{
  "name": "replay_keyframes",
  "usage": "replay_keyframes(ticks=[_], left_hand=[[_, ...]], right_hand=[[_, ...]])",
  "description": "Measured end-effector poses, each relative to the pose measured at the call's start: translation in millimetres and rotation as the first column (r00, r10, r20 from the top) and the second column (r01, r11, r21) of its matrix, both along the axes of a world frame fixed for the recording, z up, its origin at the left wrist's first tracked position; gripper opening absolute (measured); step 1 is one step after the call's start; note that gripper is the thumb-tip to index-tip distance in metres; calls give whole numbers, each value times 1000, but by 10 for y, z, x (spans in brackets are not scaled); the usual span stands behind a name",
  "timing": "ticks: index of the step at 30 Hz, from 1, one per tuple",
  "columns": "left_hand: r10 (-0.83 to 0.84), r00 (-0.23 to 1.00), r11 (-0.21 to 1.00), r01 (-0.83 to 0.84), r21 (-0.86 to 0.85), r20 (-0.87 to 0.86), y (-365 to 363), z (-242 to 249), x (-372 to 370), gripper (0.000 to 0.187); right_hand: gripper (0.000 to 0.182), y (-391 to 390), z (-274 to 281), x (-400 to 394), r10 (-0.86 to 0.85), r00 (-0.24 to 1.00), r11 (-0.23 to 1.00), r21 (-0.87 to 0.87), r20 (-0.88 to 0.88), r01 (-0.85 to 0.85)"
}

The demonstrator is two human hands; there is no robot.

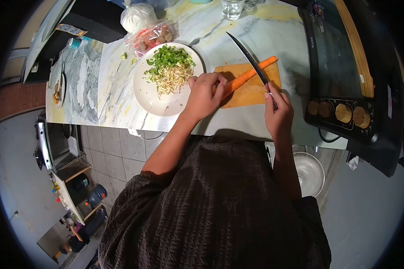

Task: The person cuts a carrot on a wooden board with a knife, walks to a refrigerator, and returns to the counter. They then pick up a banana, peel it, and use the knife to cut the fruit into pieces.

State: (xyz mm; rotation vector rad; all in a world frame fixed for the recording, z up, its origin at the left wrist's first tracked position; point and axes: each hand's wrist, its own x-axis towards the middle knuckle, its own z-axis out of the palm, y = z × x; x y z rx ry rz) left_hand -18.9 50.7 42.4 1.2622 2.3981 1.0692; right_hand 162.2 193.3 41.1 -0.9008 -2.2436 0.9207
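An orange carrot [241, 81] lies slantwise across a wooden cutting board [242, 99]. My left hand [204, 95] is closed round its near end at the board's left edge, fingers curled over it. In my right hand [278, 109] is a knife [248, 54], gripped by its dark handle. The blade points up and away to the left, crossing over the carrot in this view. Left of my left hand stands a large white plate [144, 99] with chopped green leaves [168, 59] and bean sprouts [174, 79] on it.
Behind the plate are a clear plastic pack [152, 38] and a tied white bag [138, 18]. A glass of water [232, 9] stands at the back. An oven with knobs [343, 113] borders the right. A metal bowl [309, 172] sits below the counter; a person [76, 240] is at lower left.
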Motion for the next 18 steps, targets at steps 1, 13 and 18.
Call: replay_keyframes(ticks=[1,13,18], left_hand=[[-35,999,999,35,0,-3,52,8,17,14],[-278,957,961,277,-29,-86,612,-18,240,13],[-284,951,957,289,28,-122,714,-46,307,14]], right_hand=[[28,19,15,29,-13,1000,1000,17,7,13],[29,44,12,578,-169,984,984,-39,48,171],[29,36,19,695,-197,980,979,-46,15,197]])
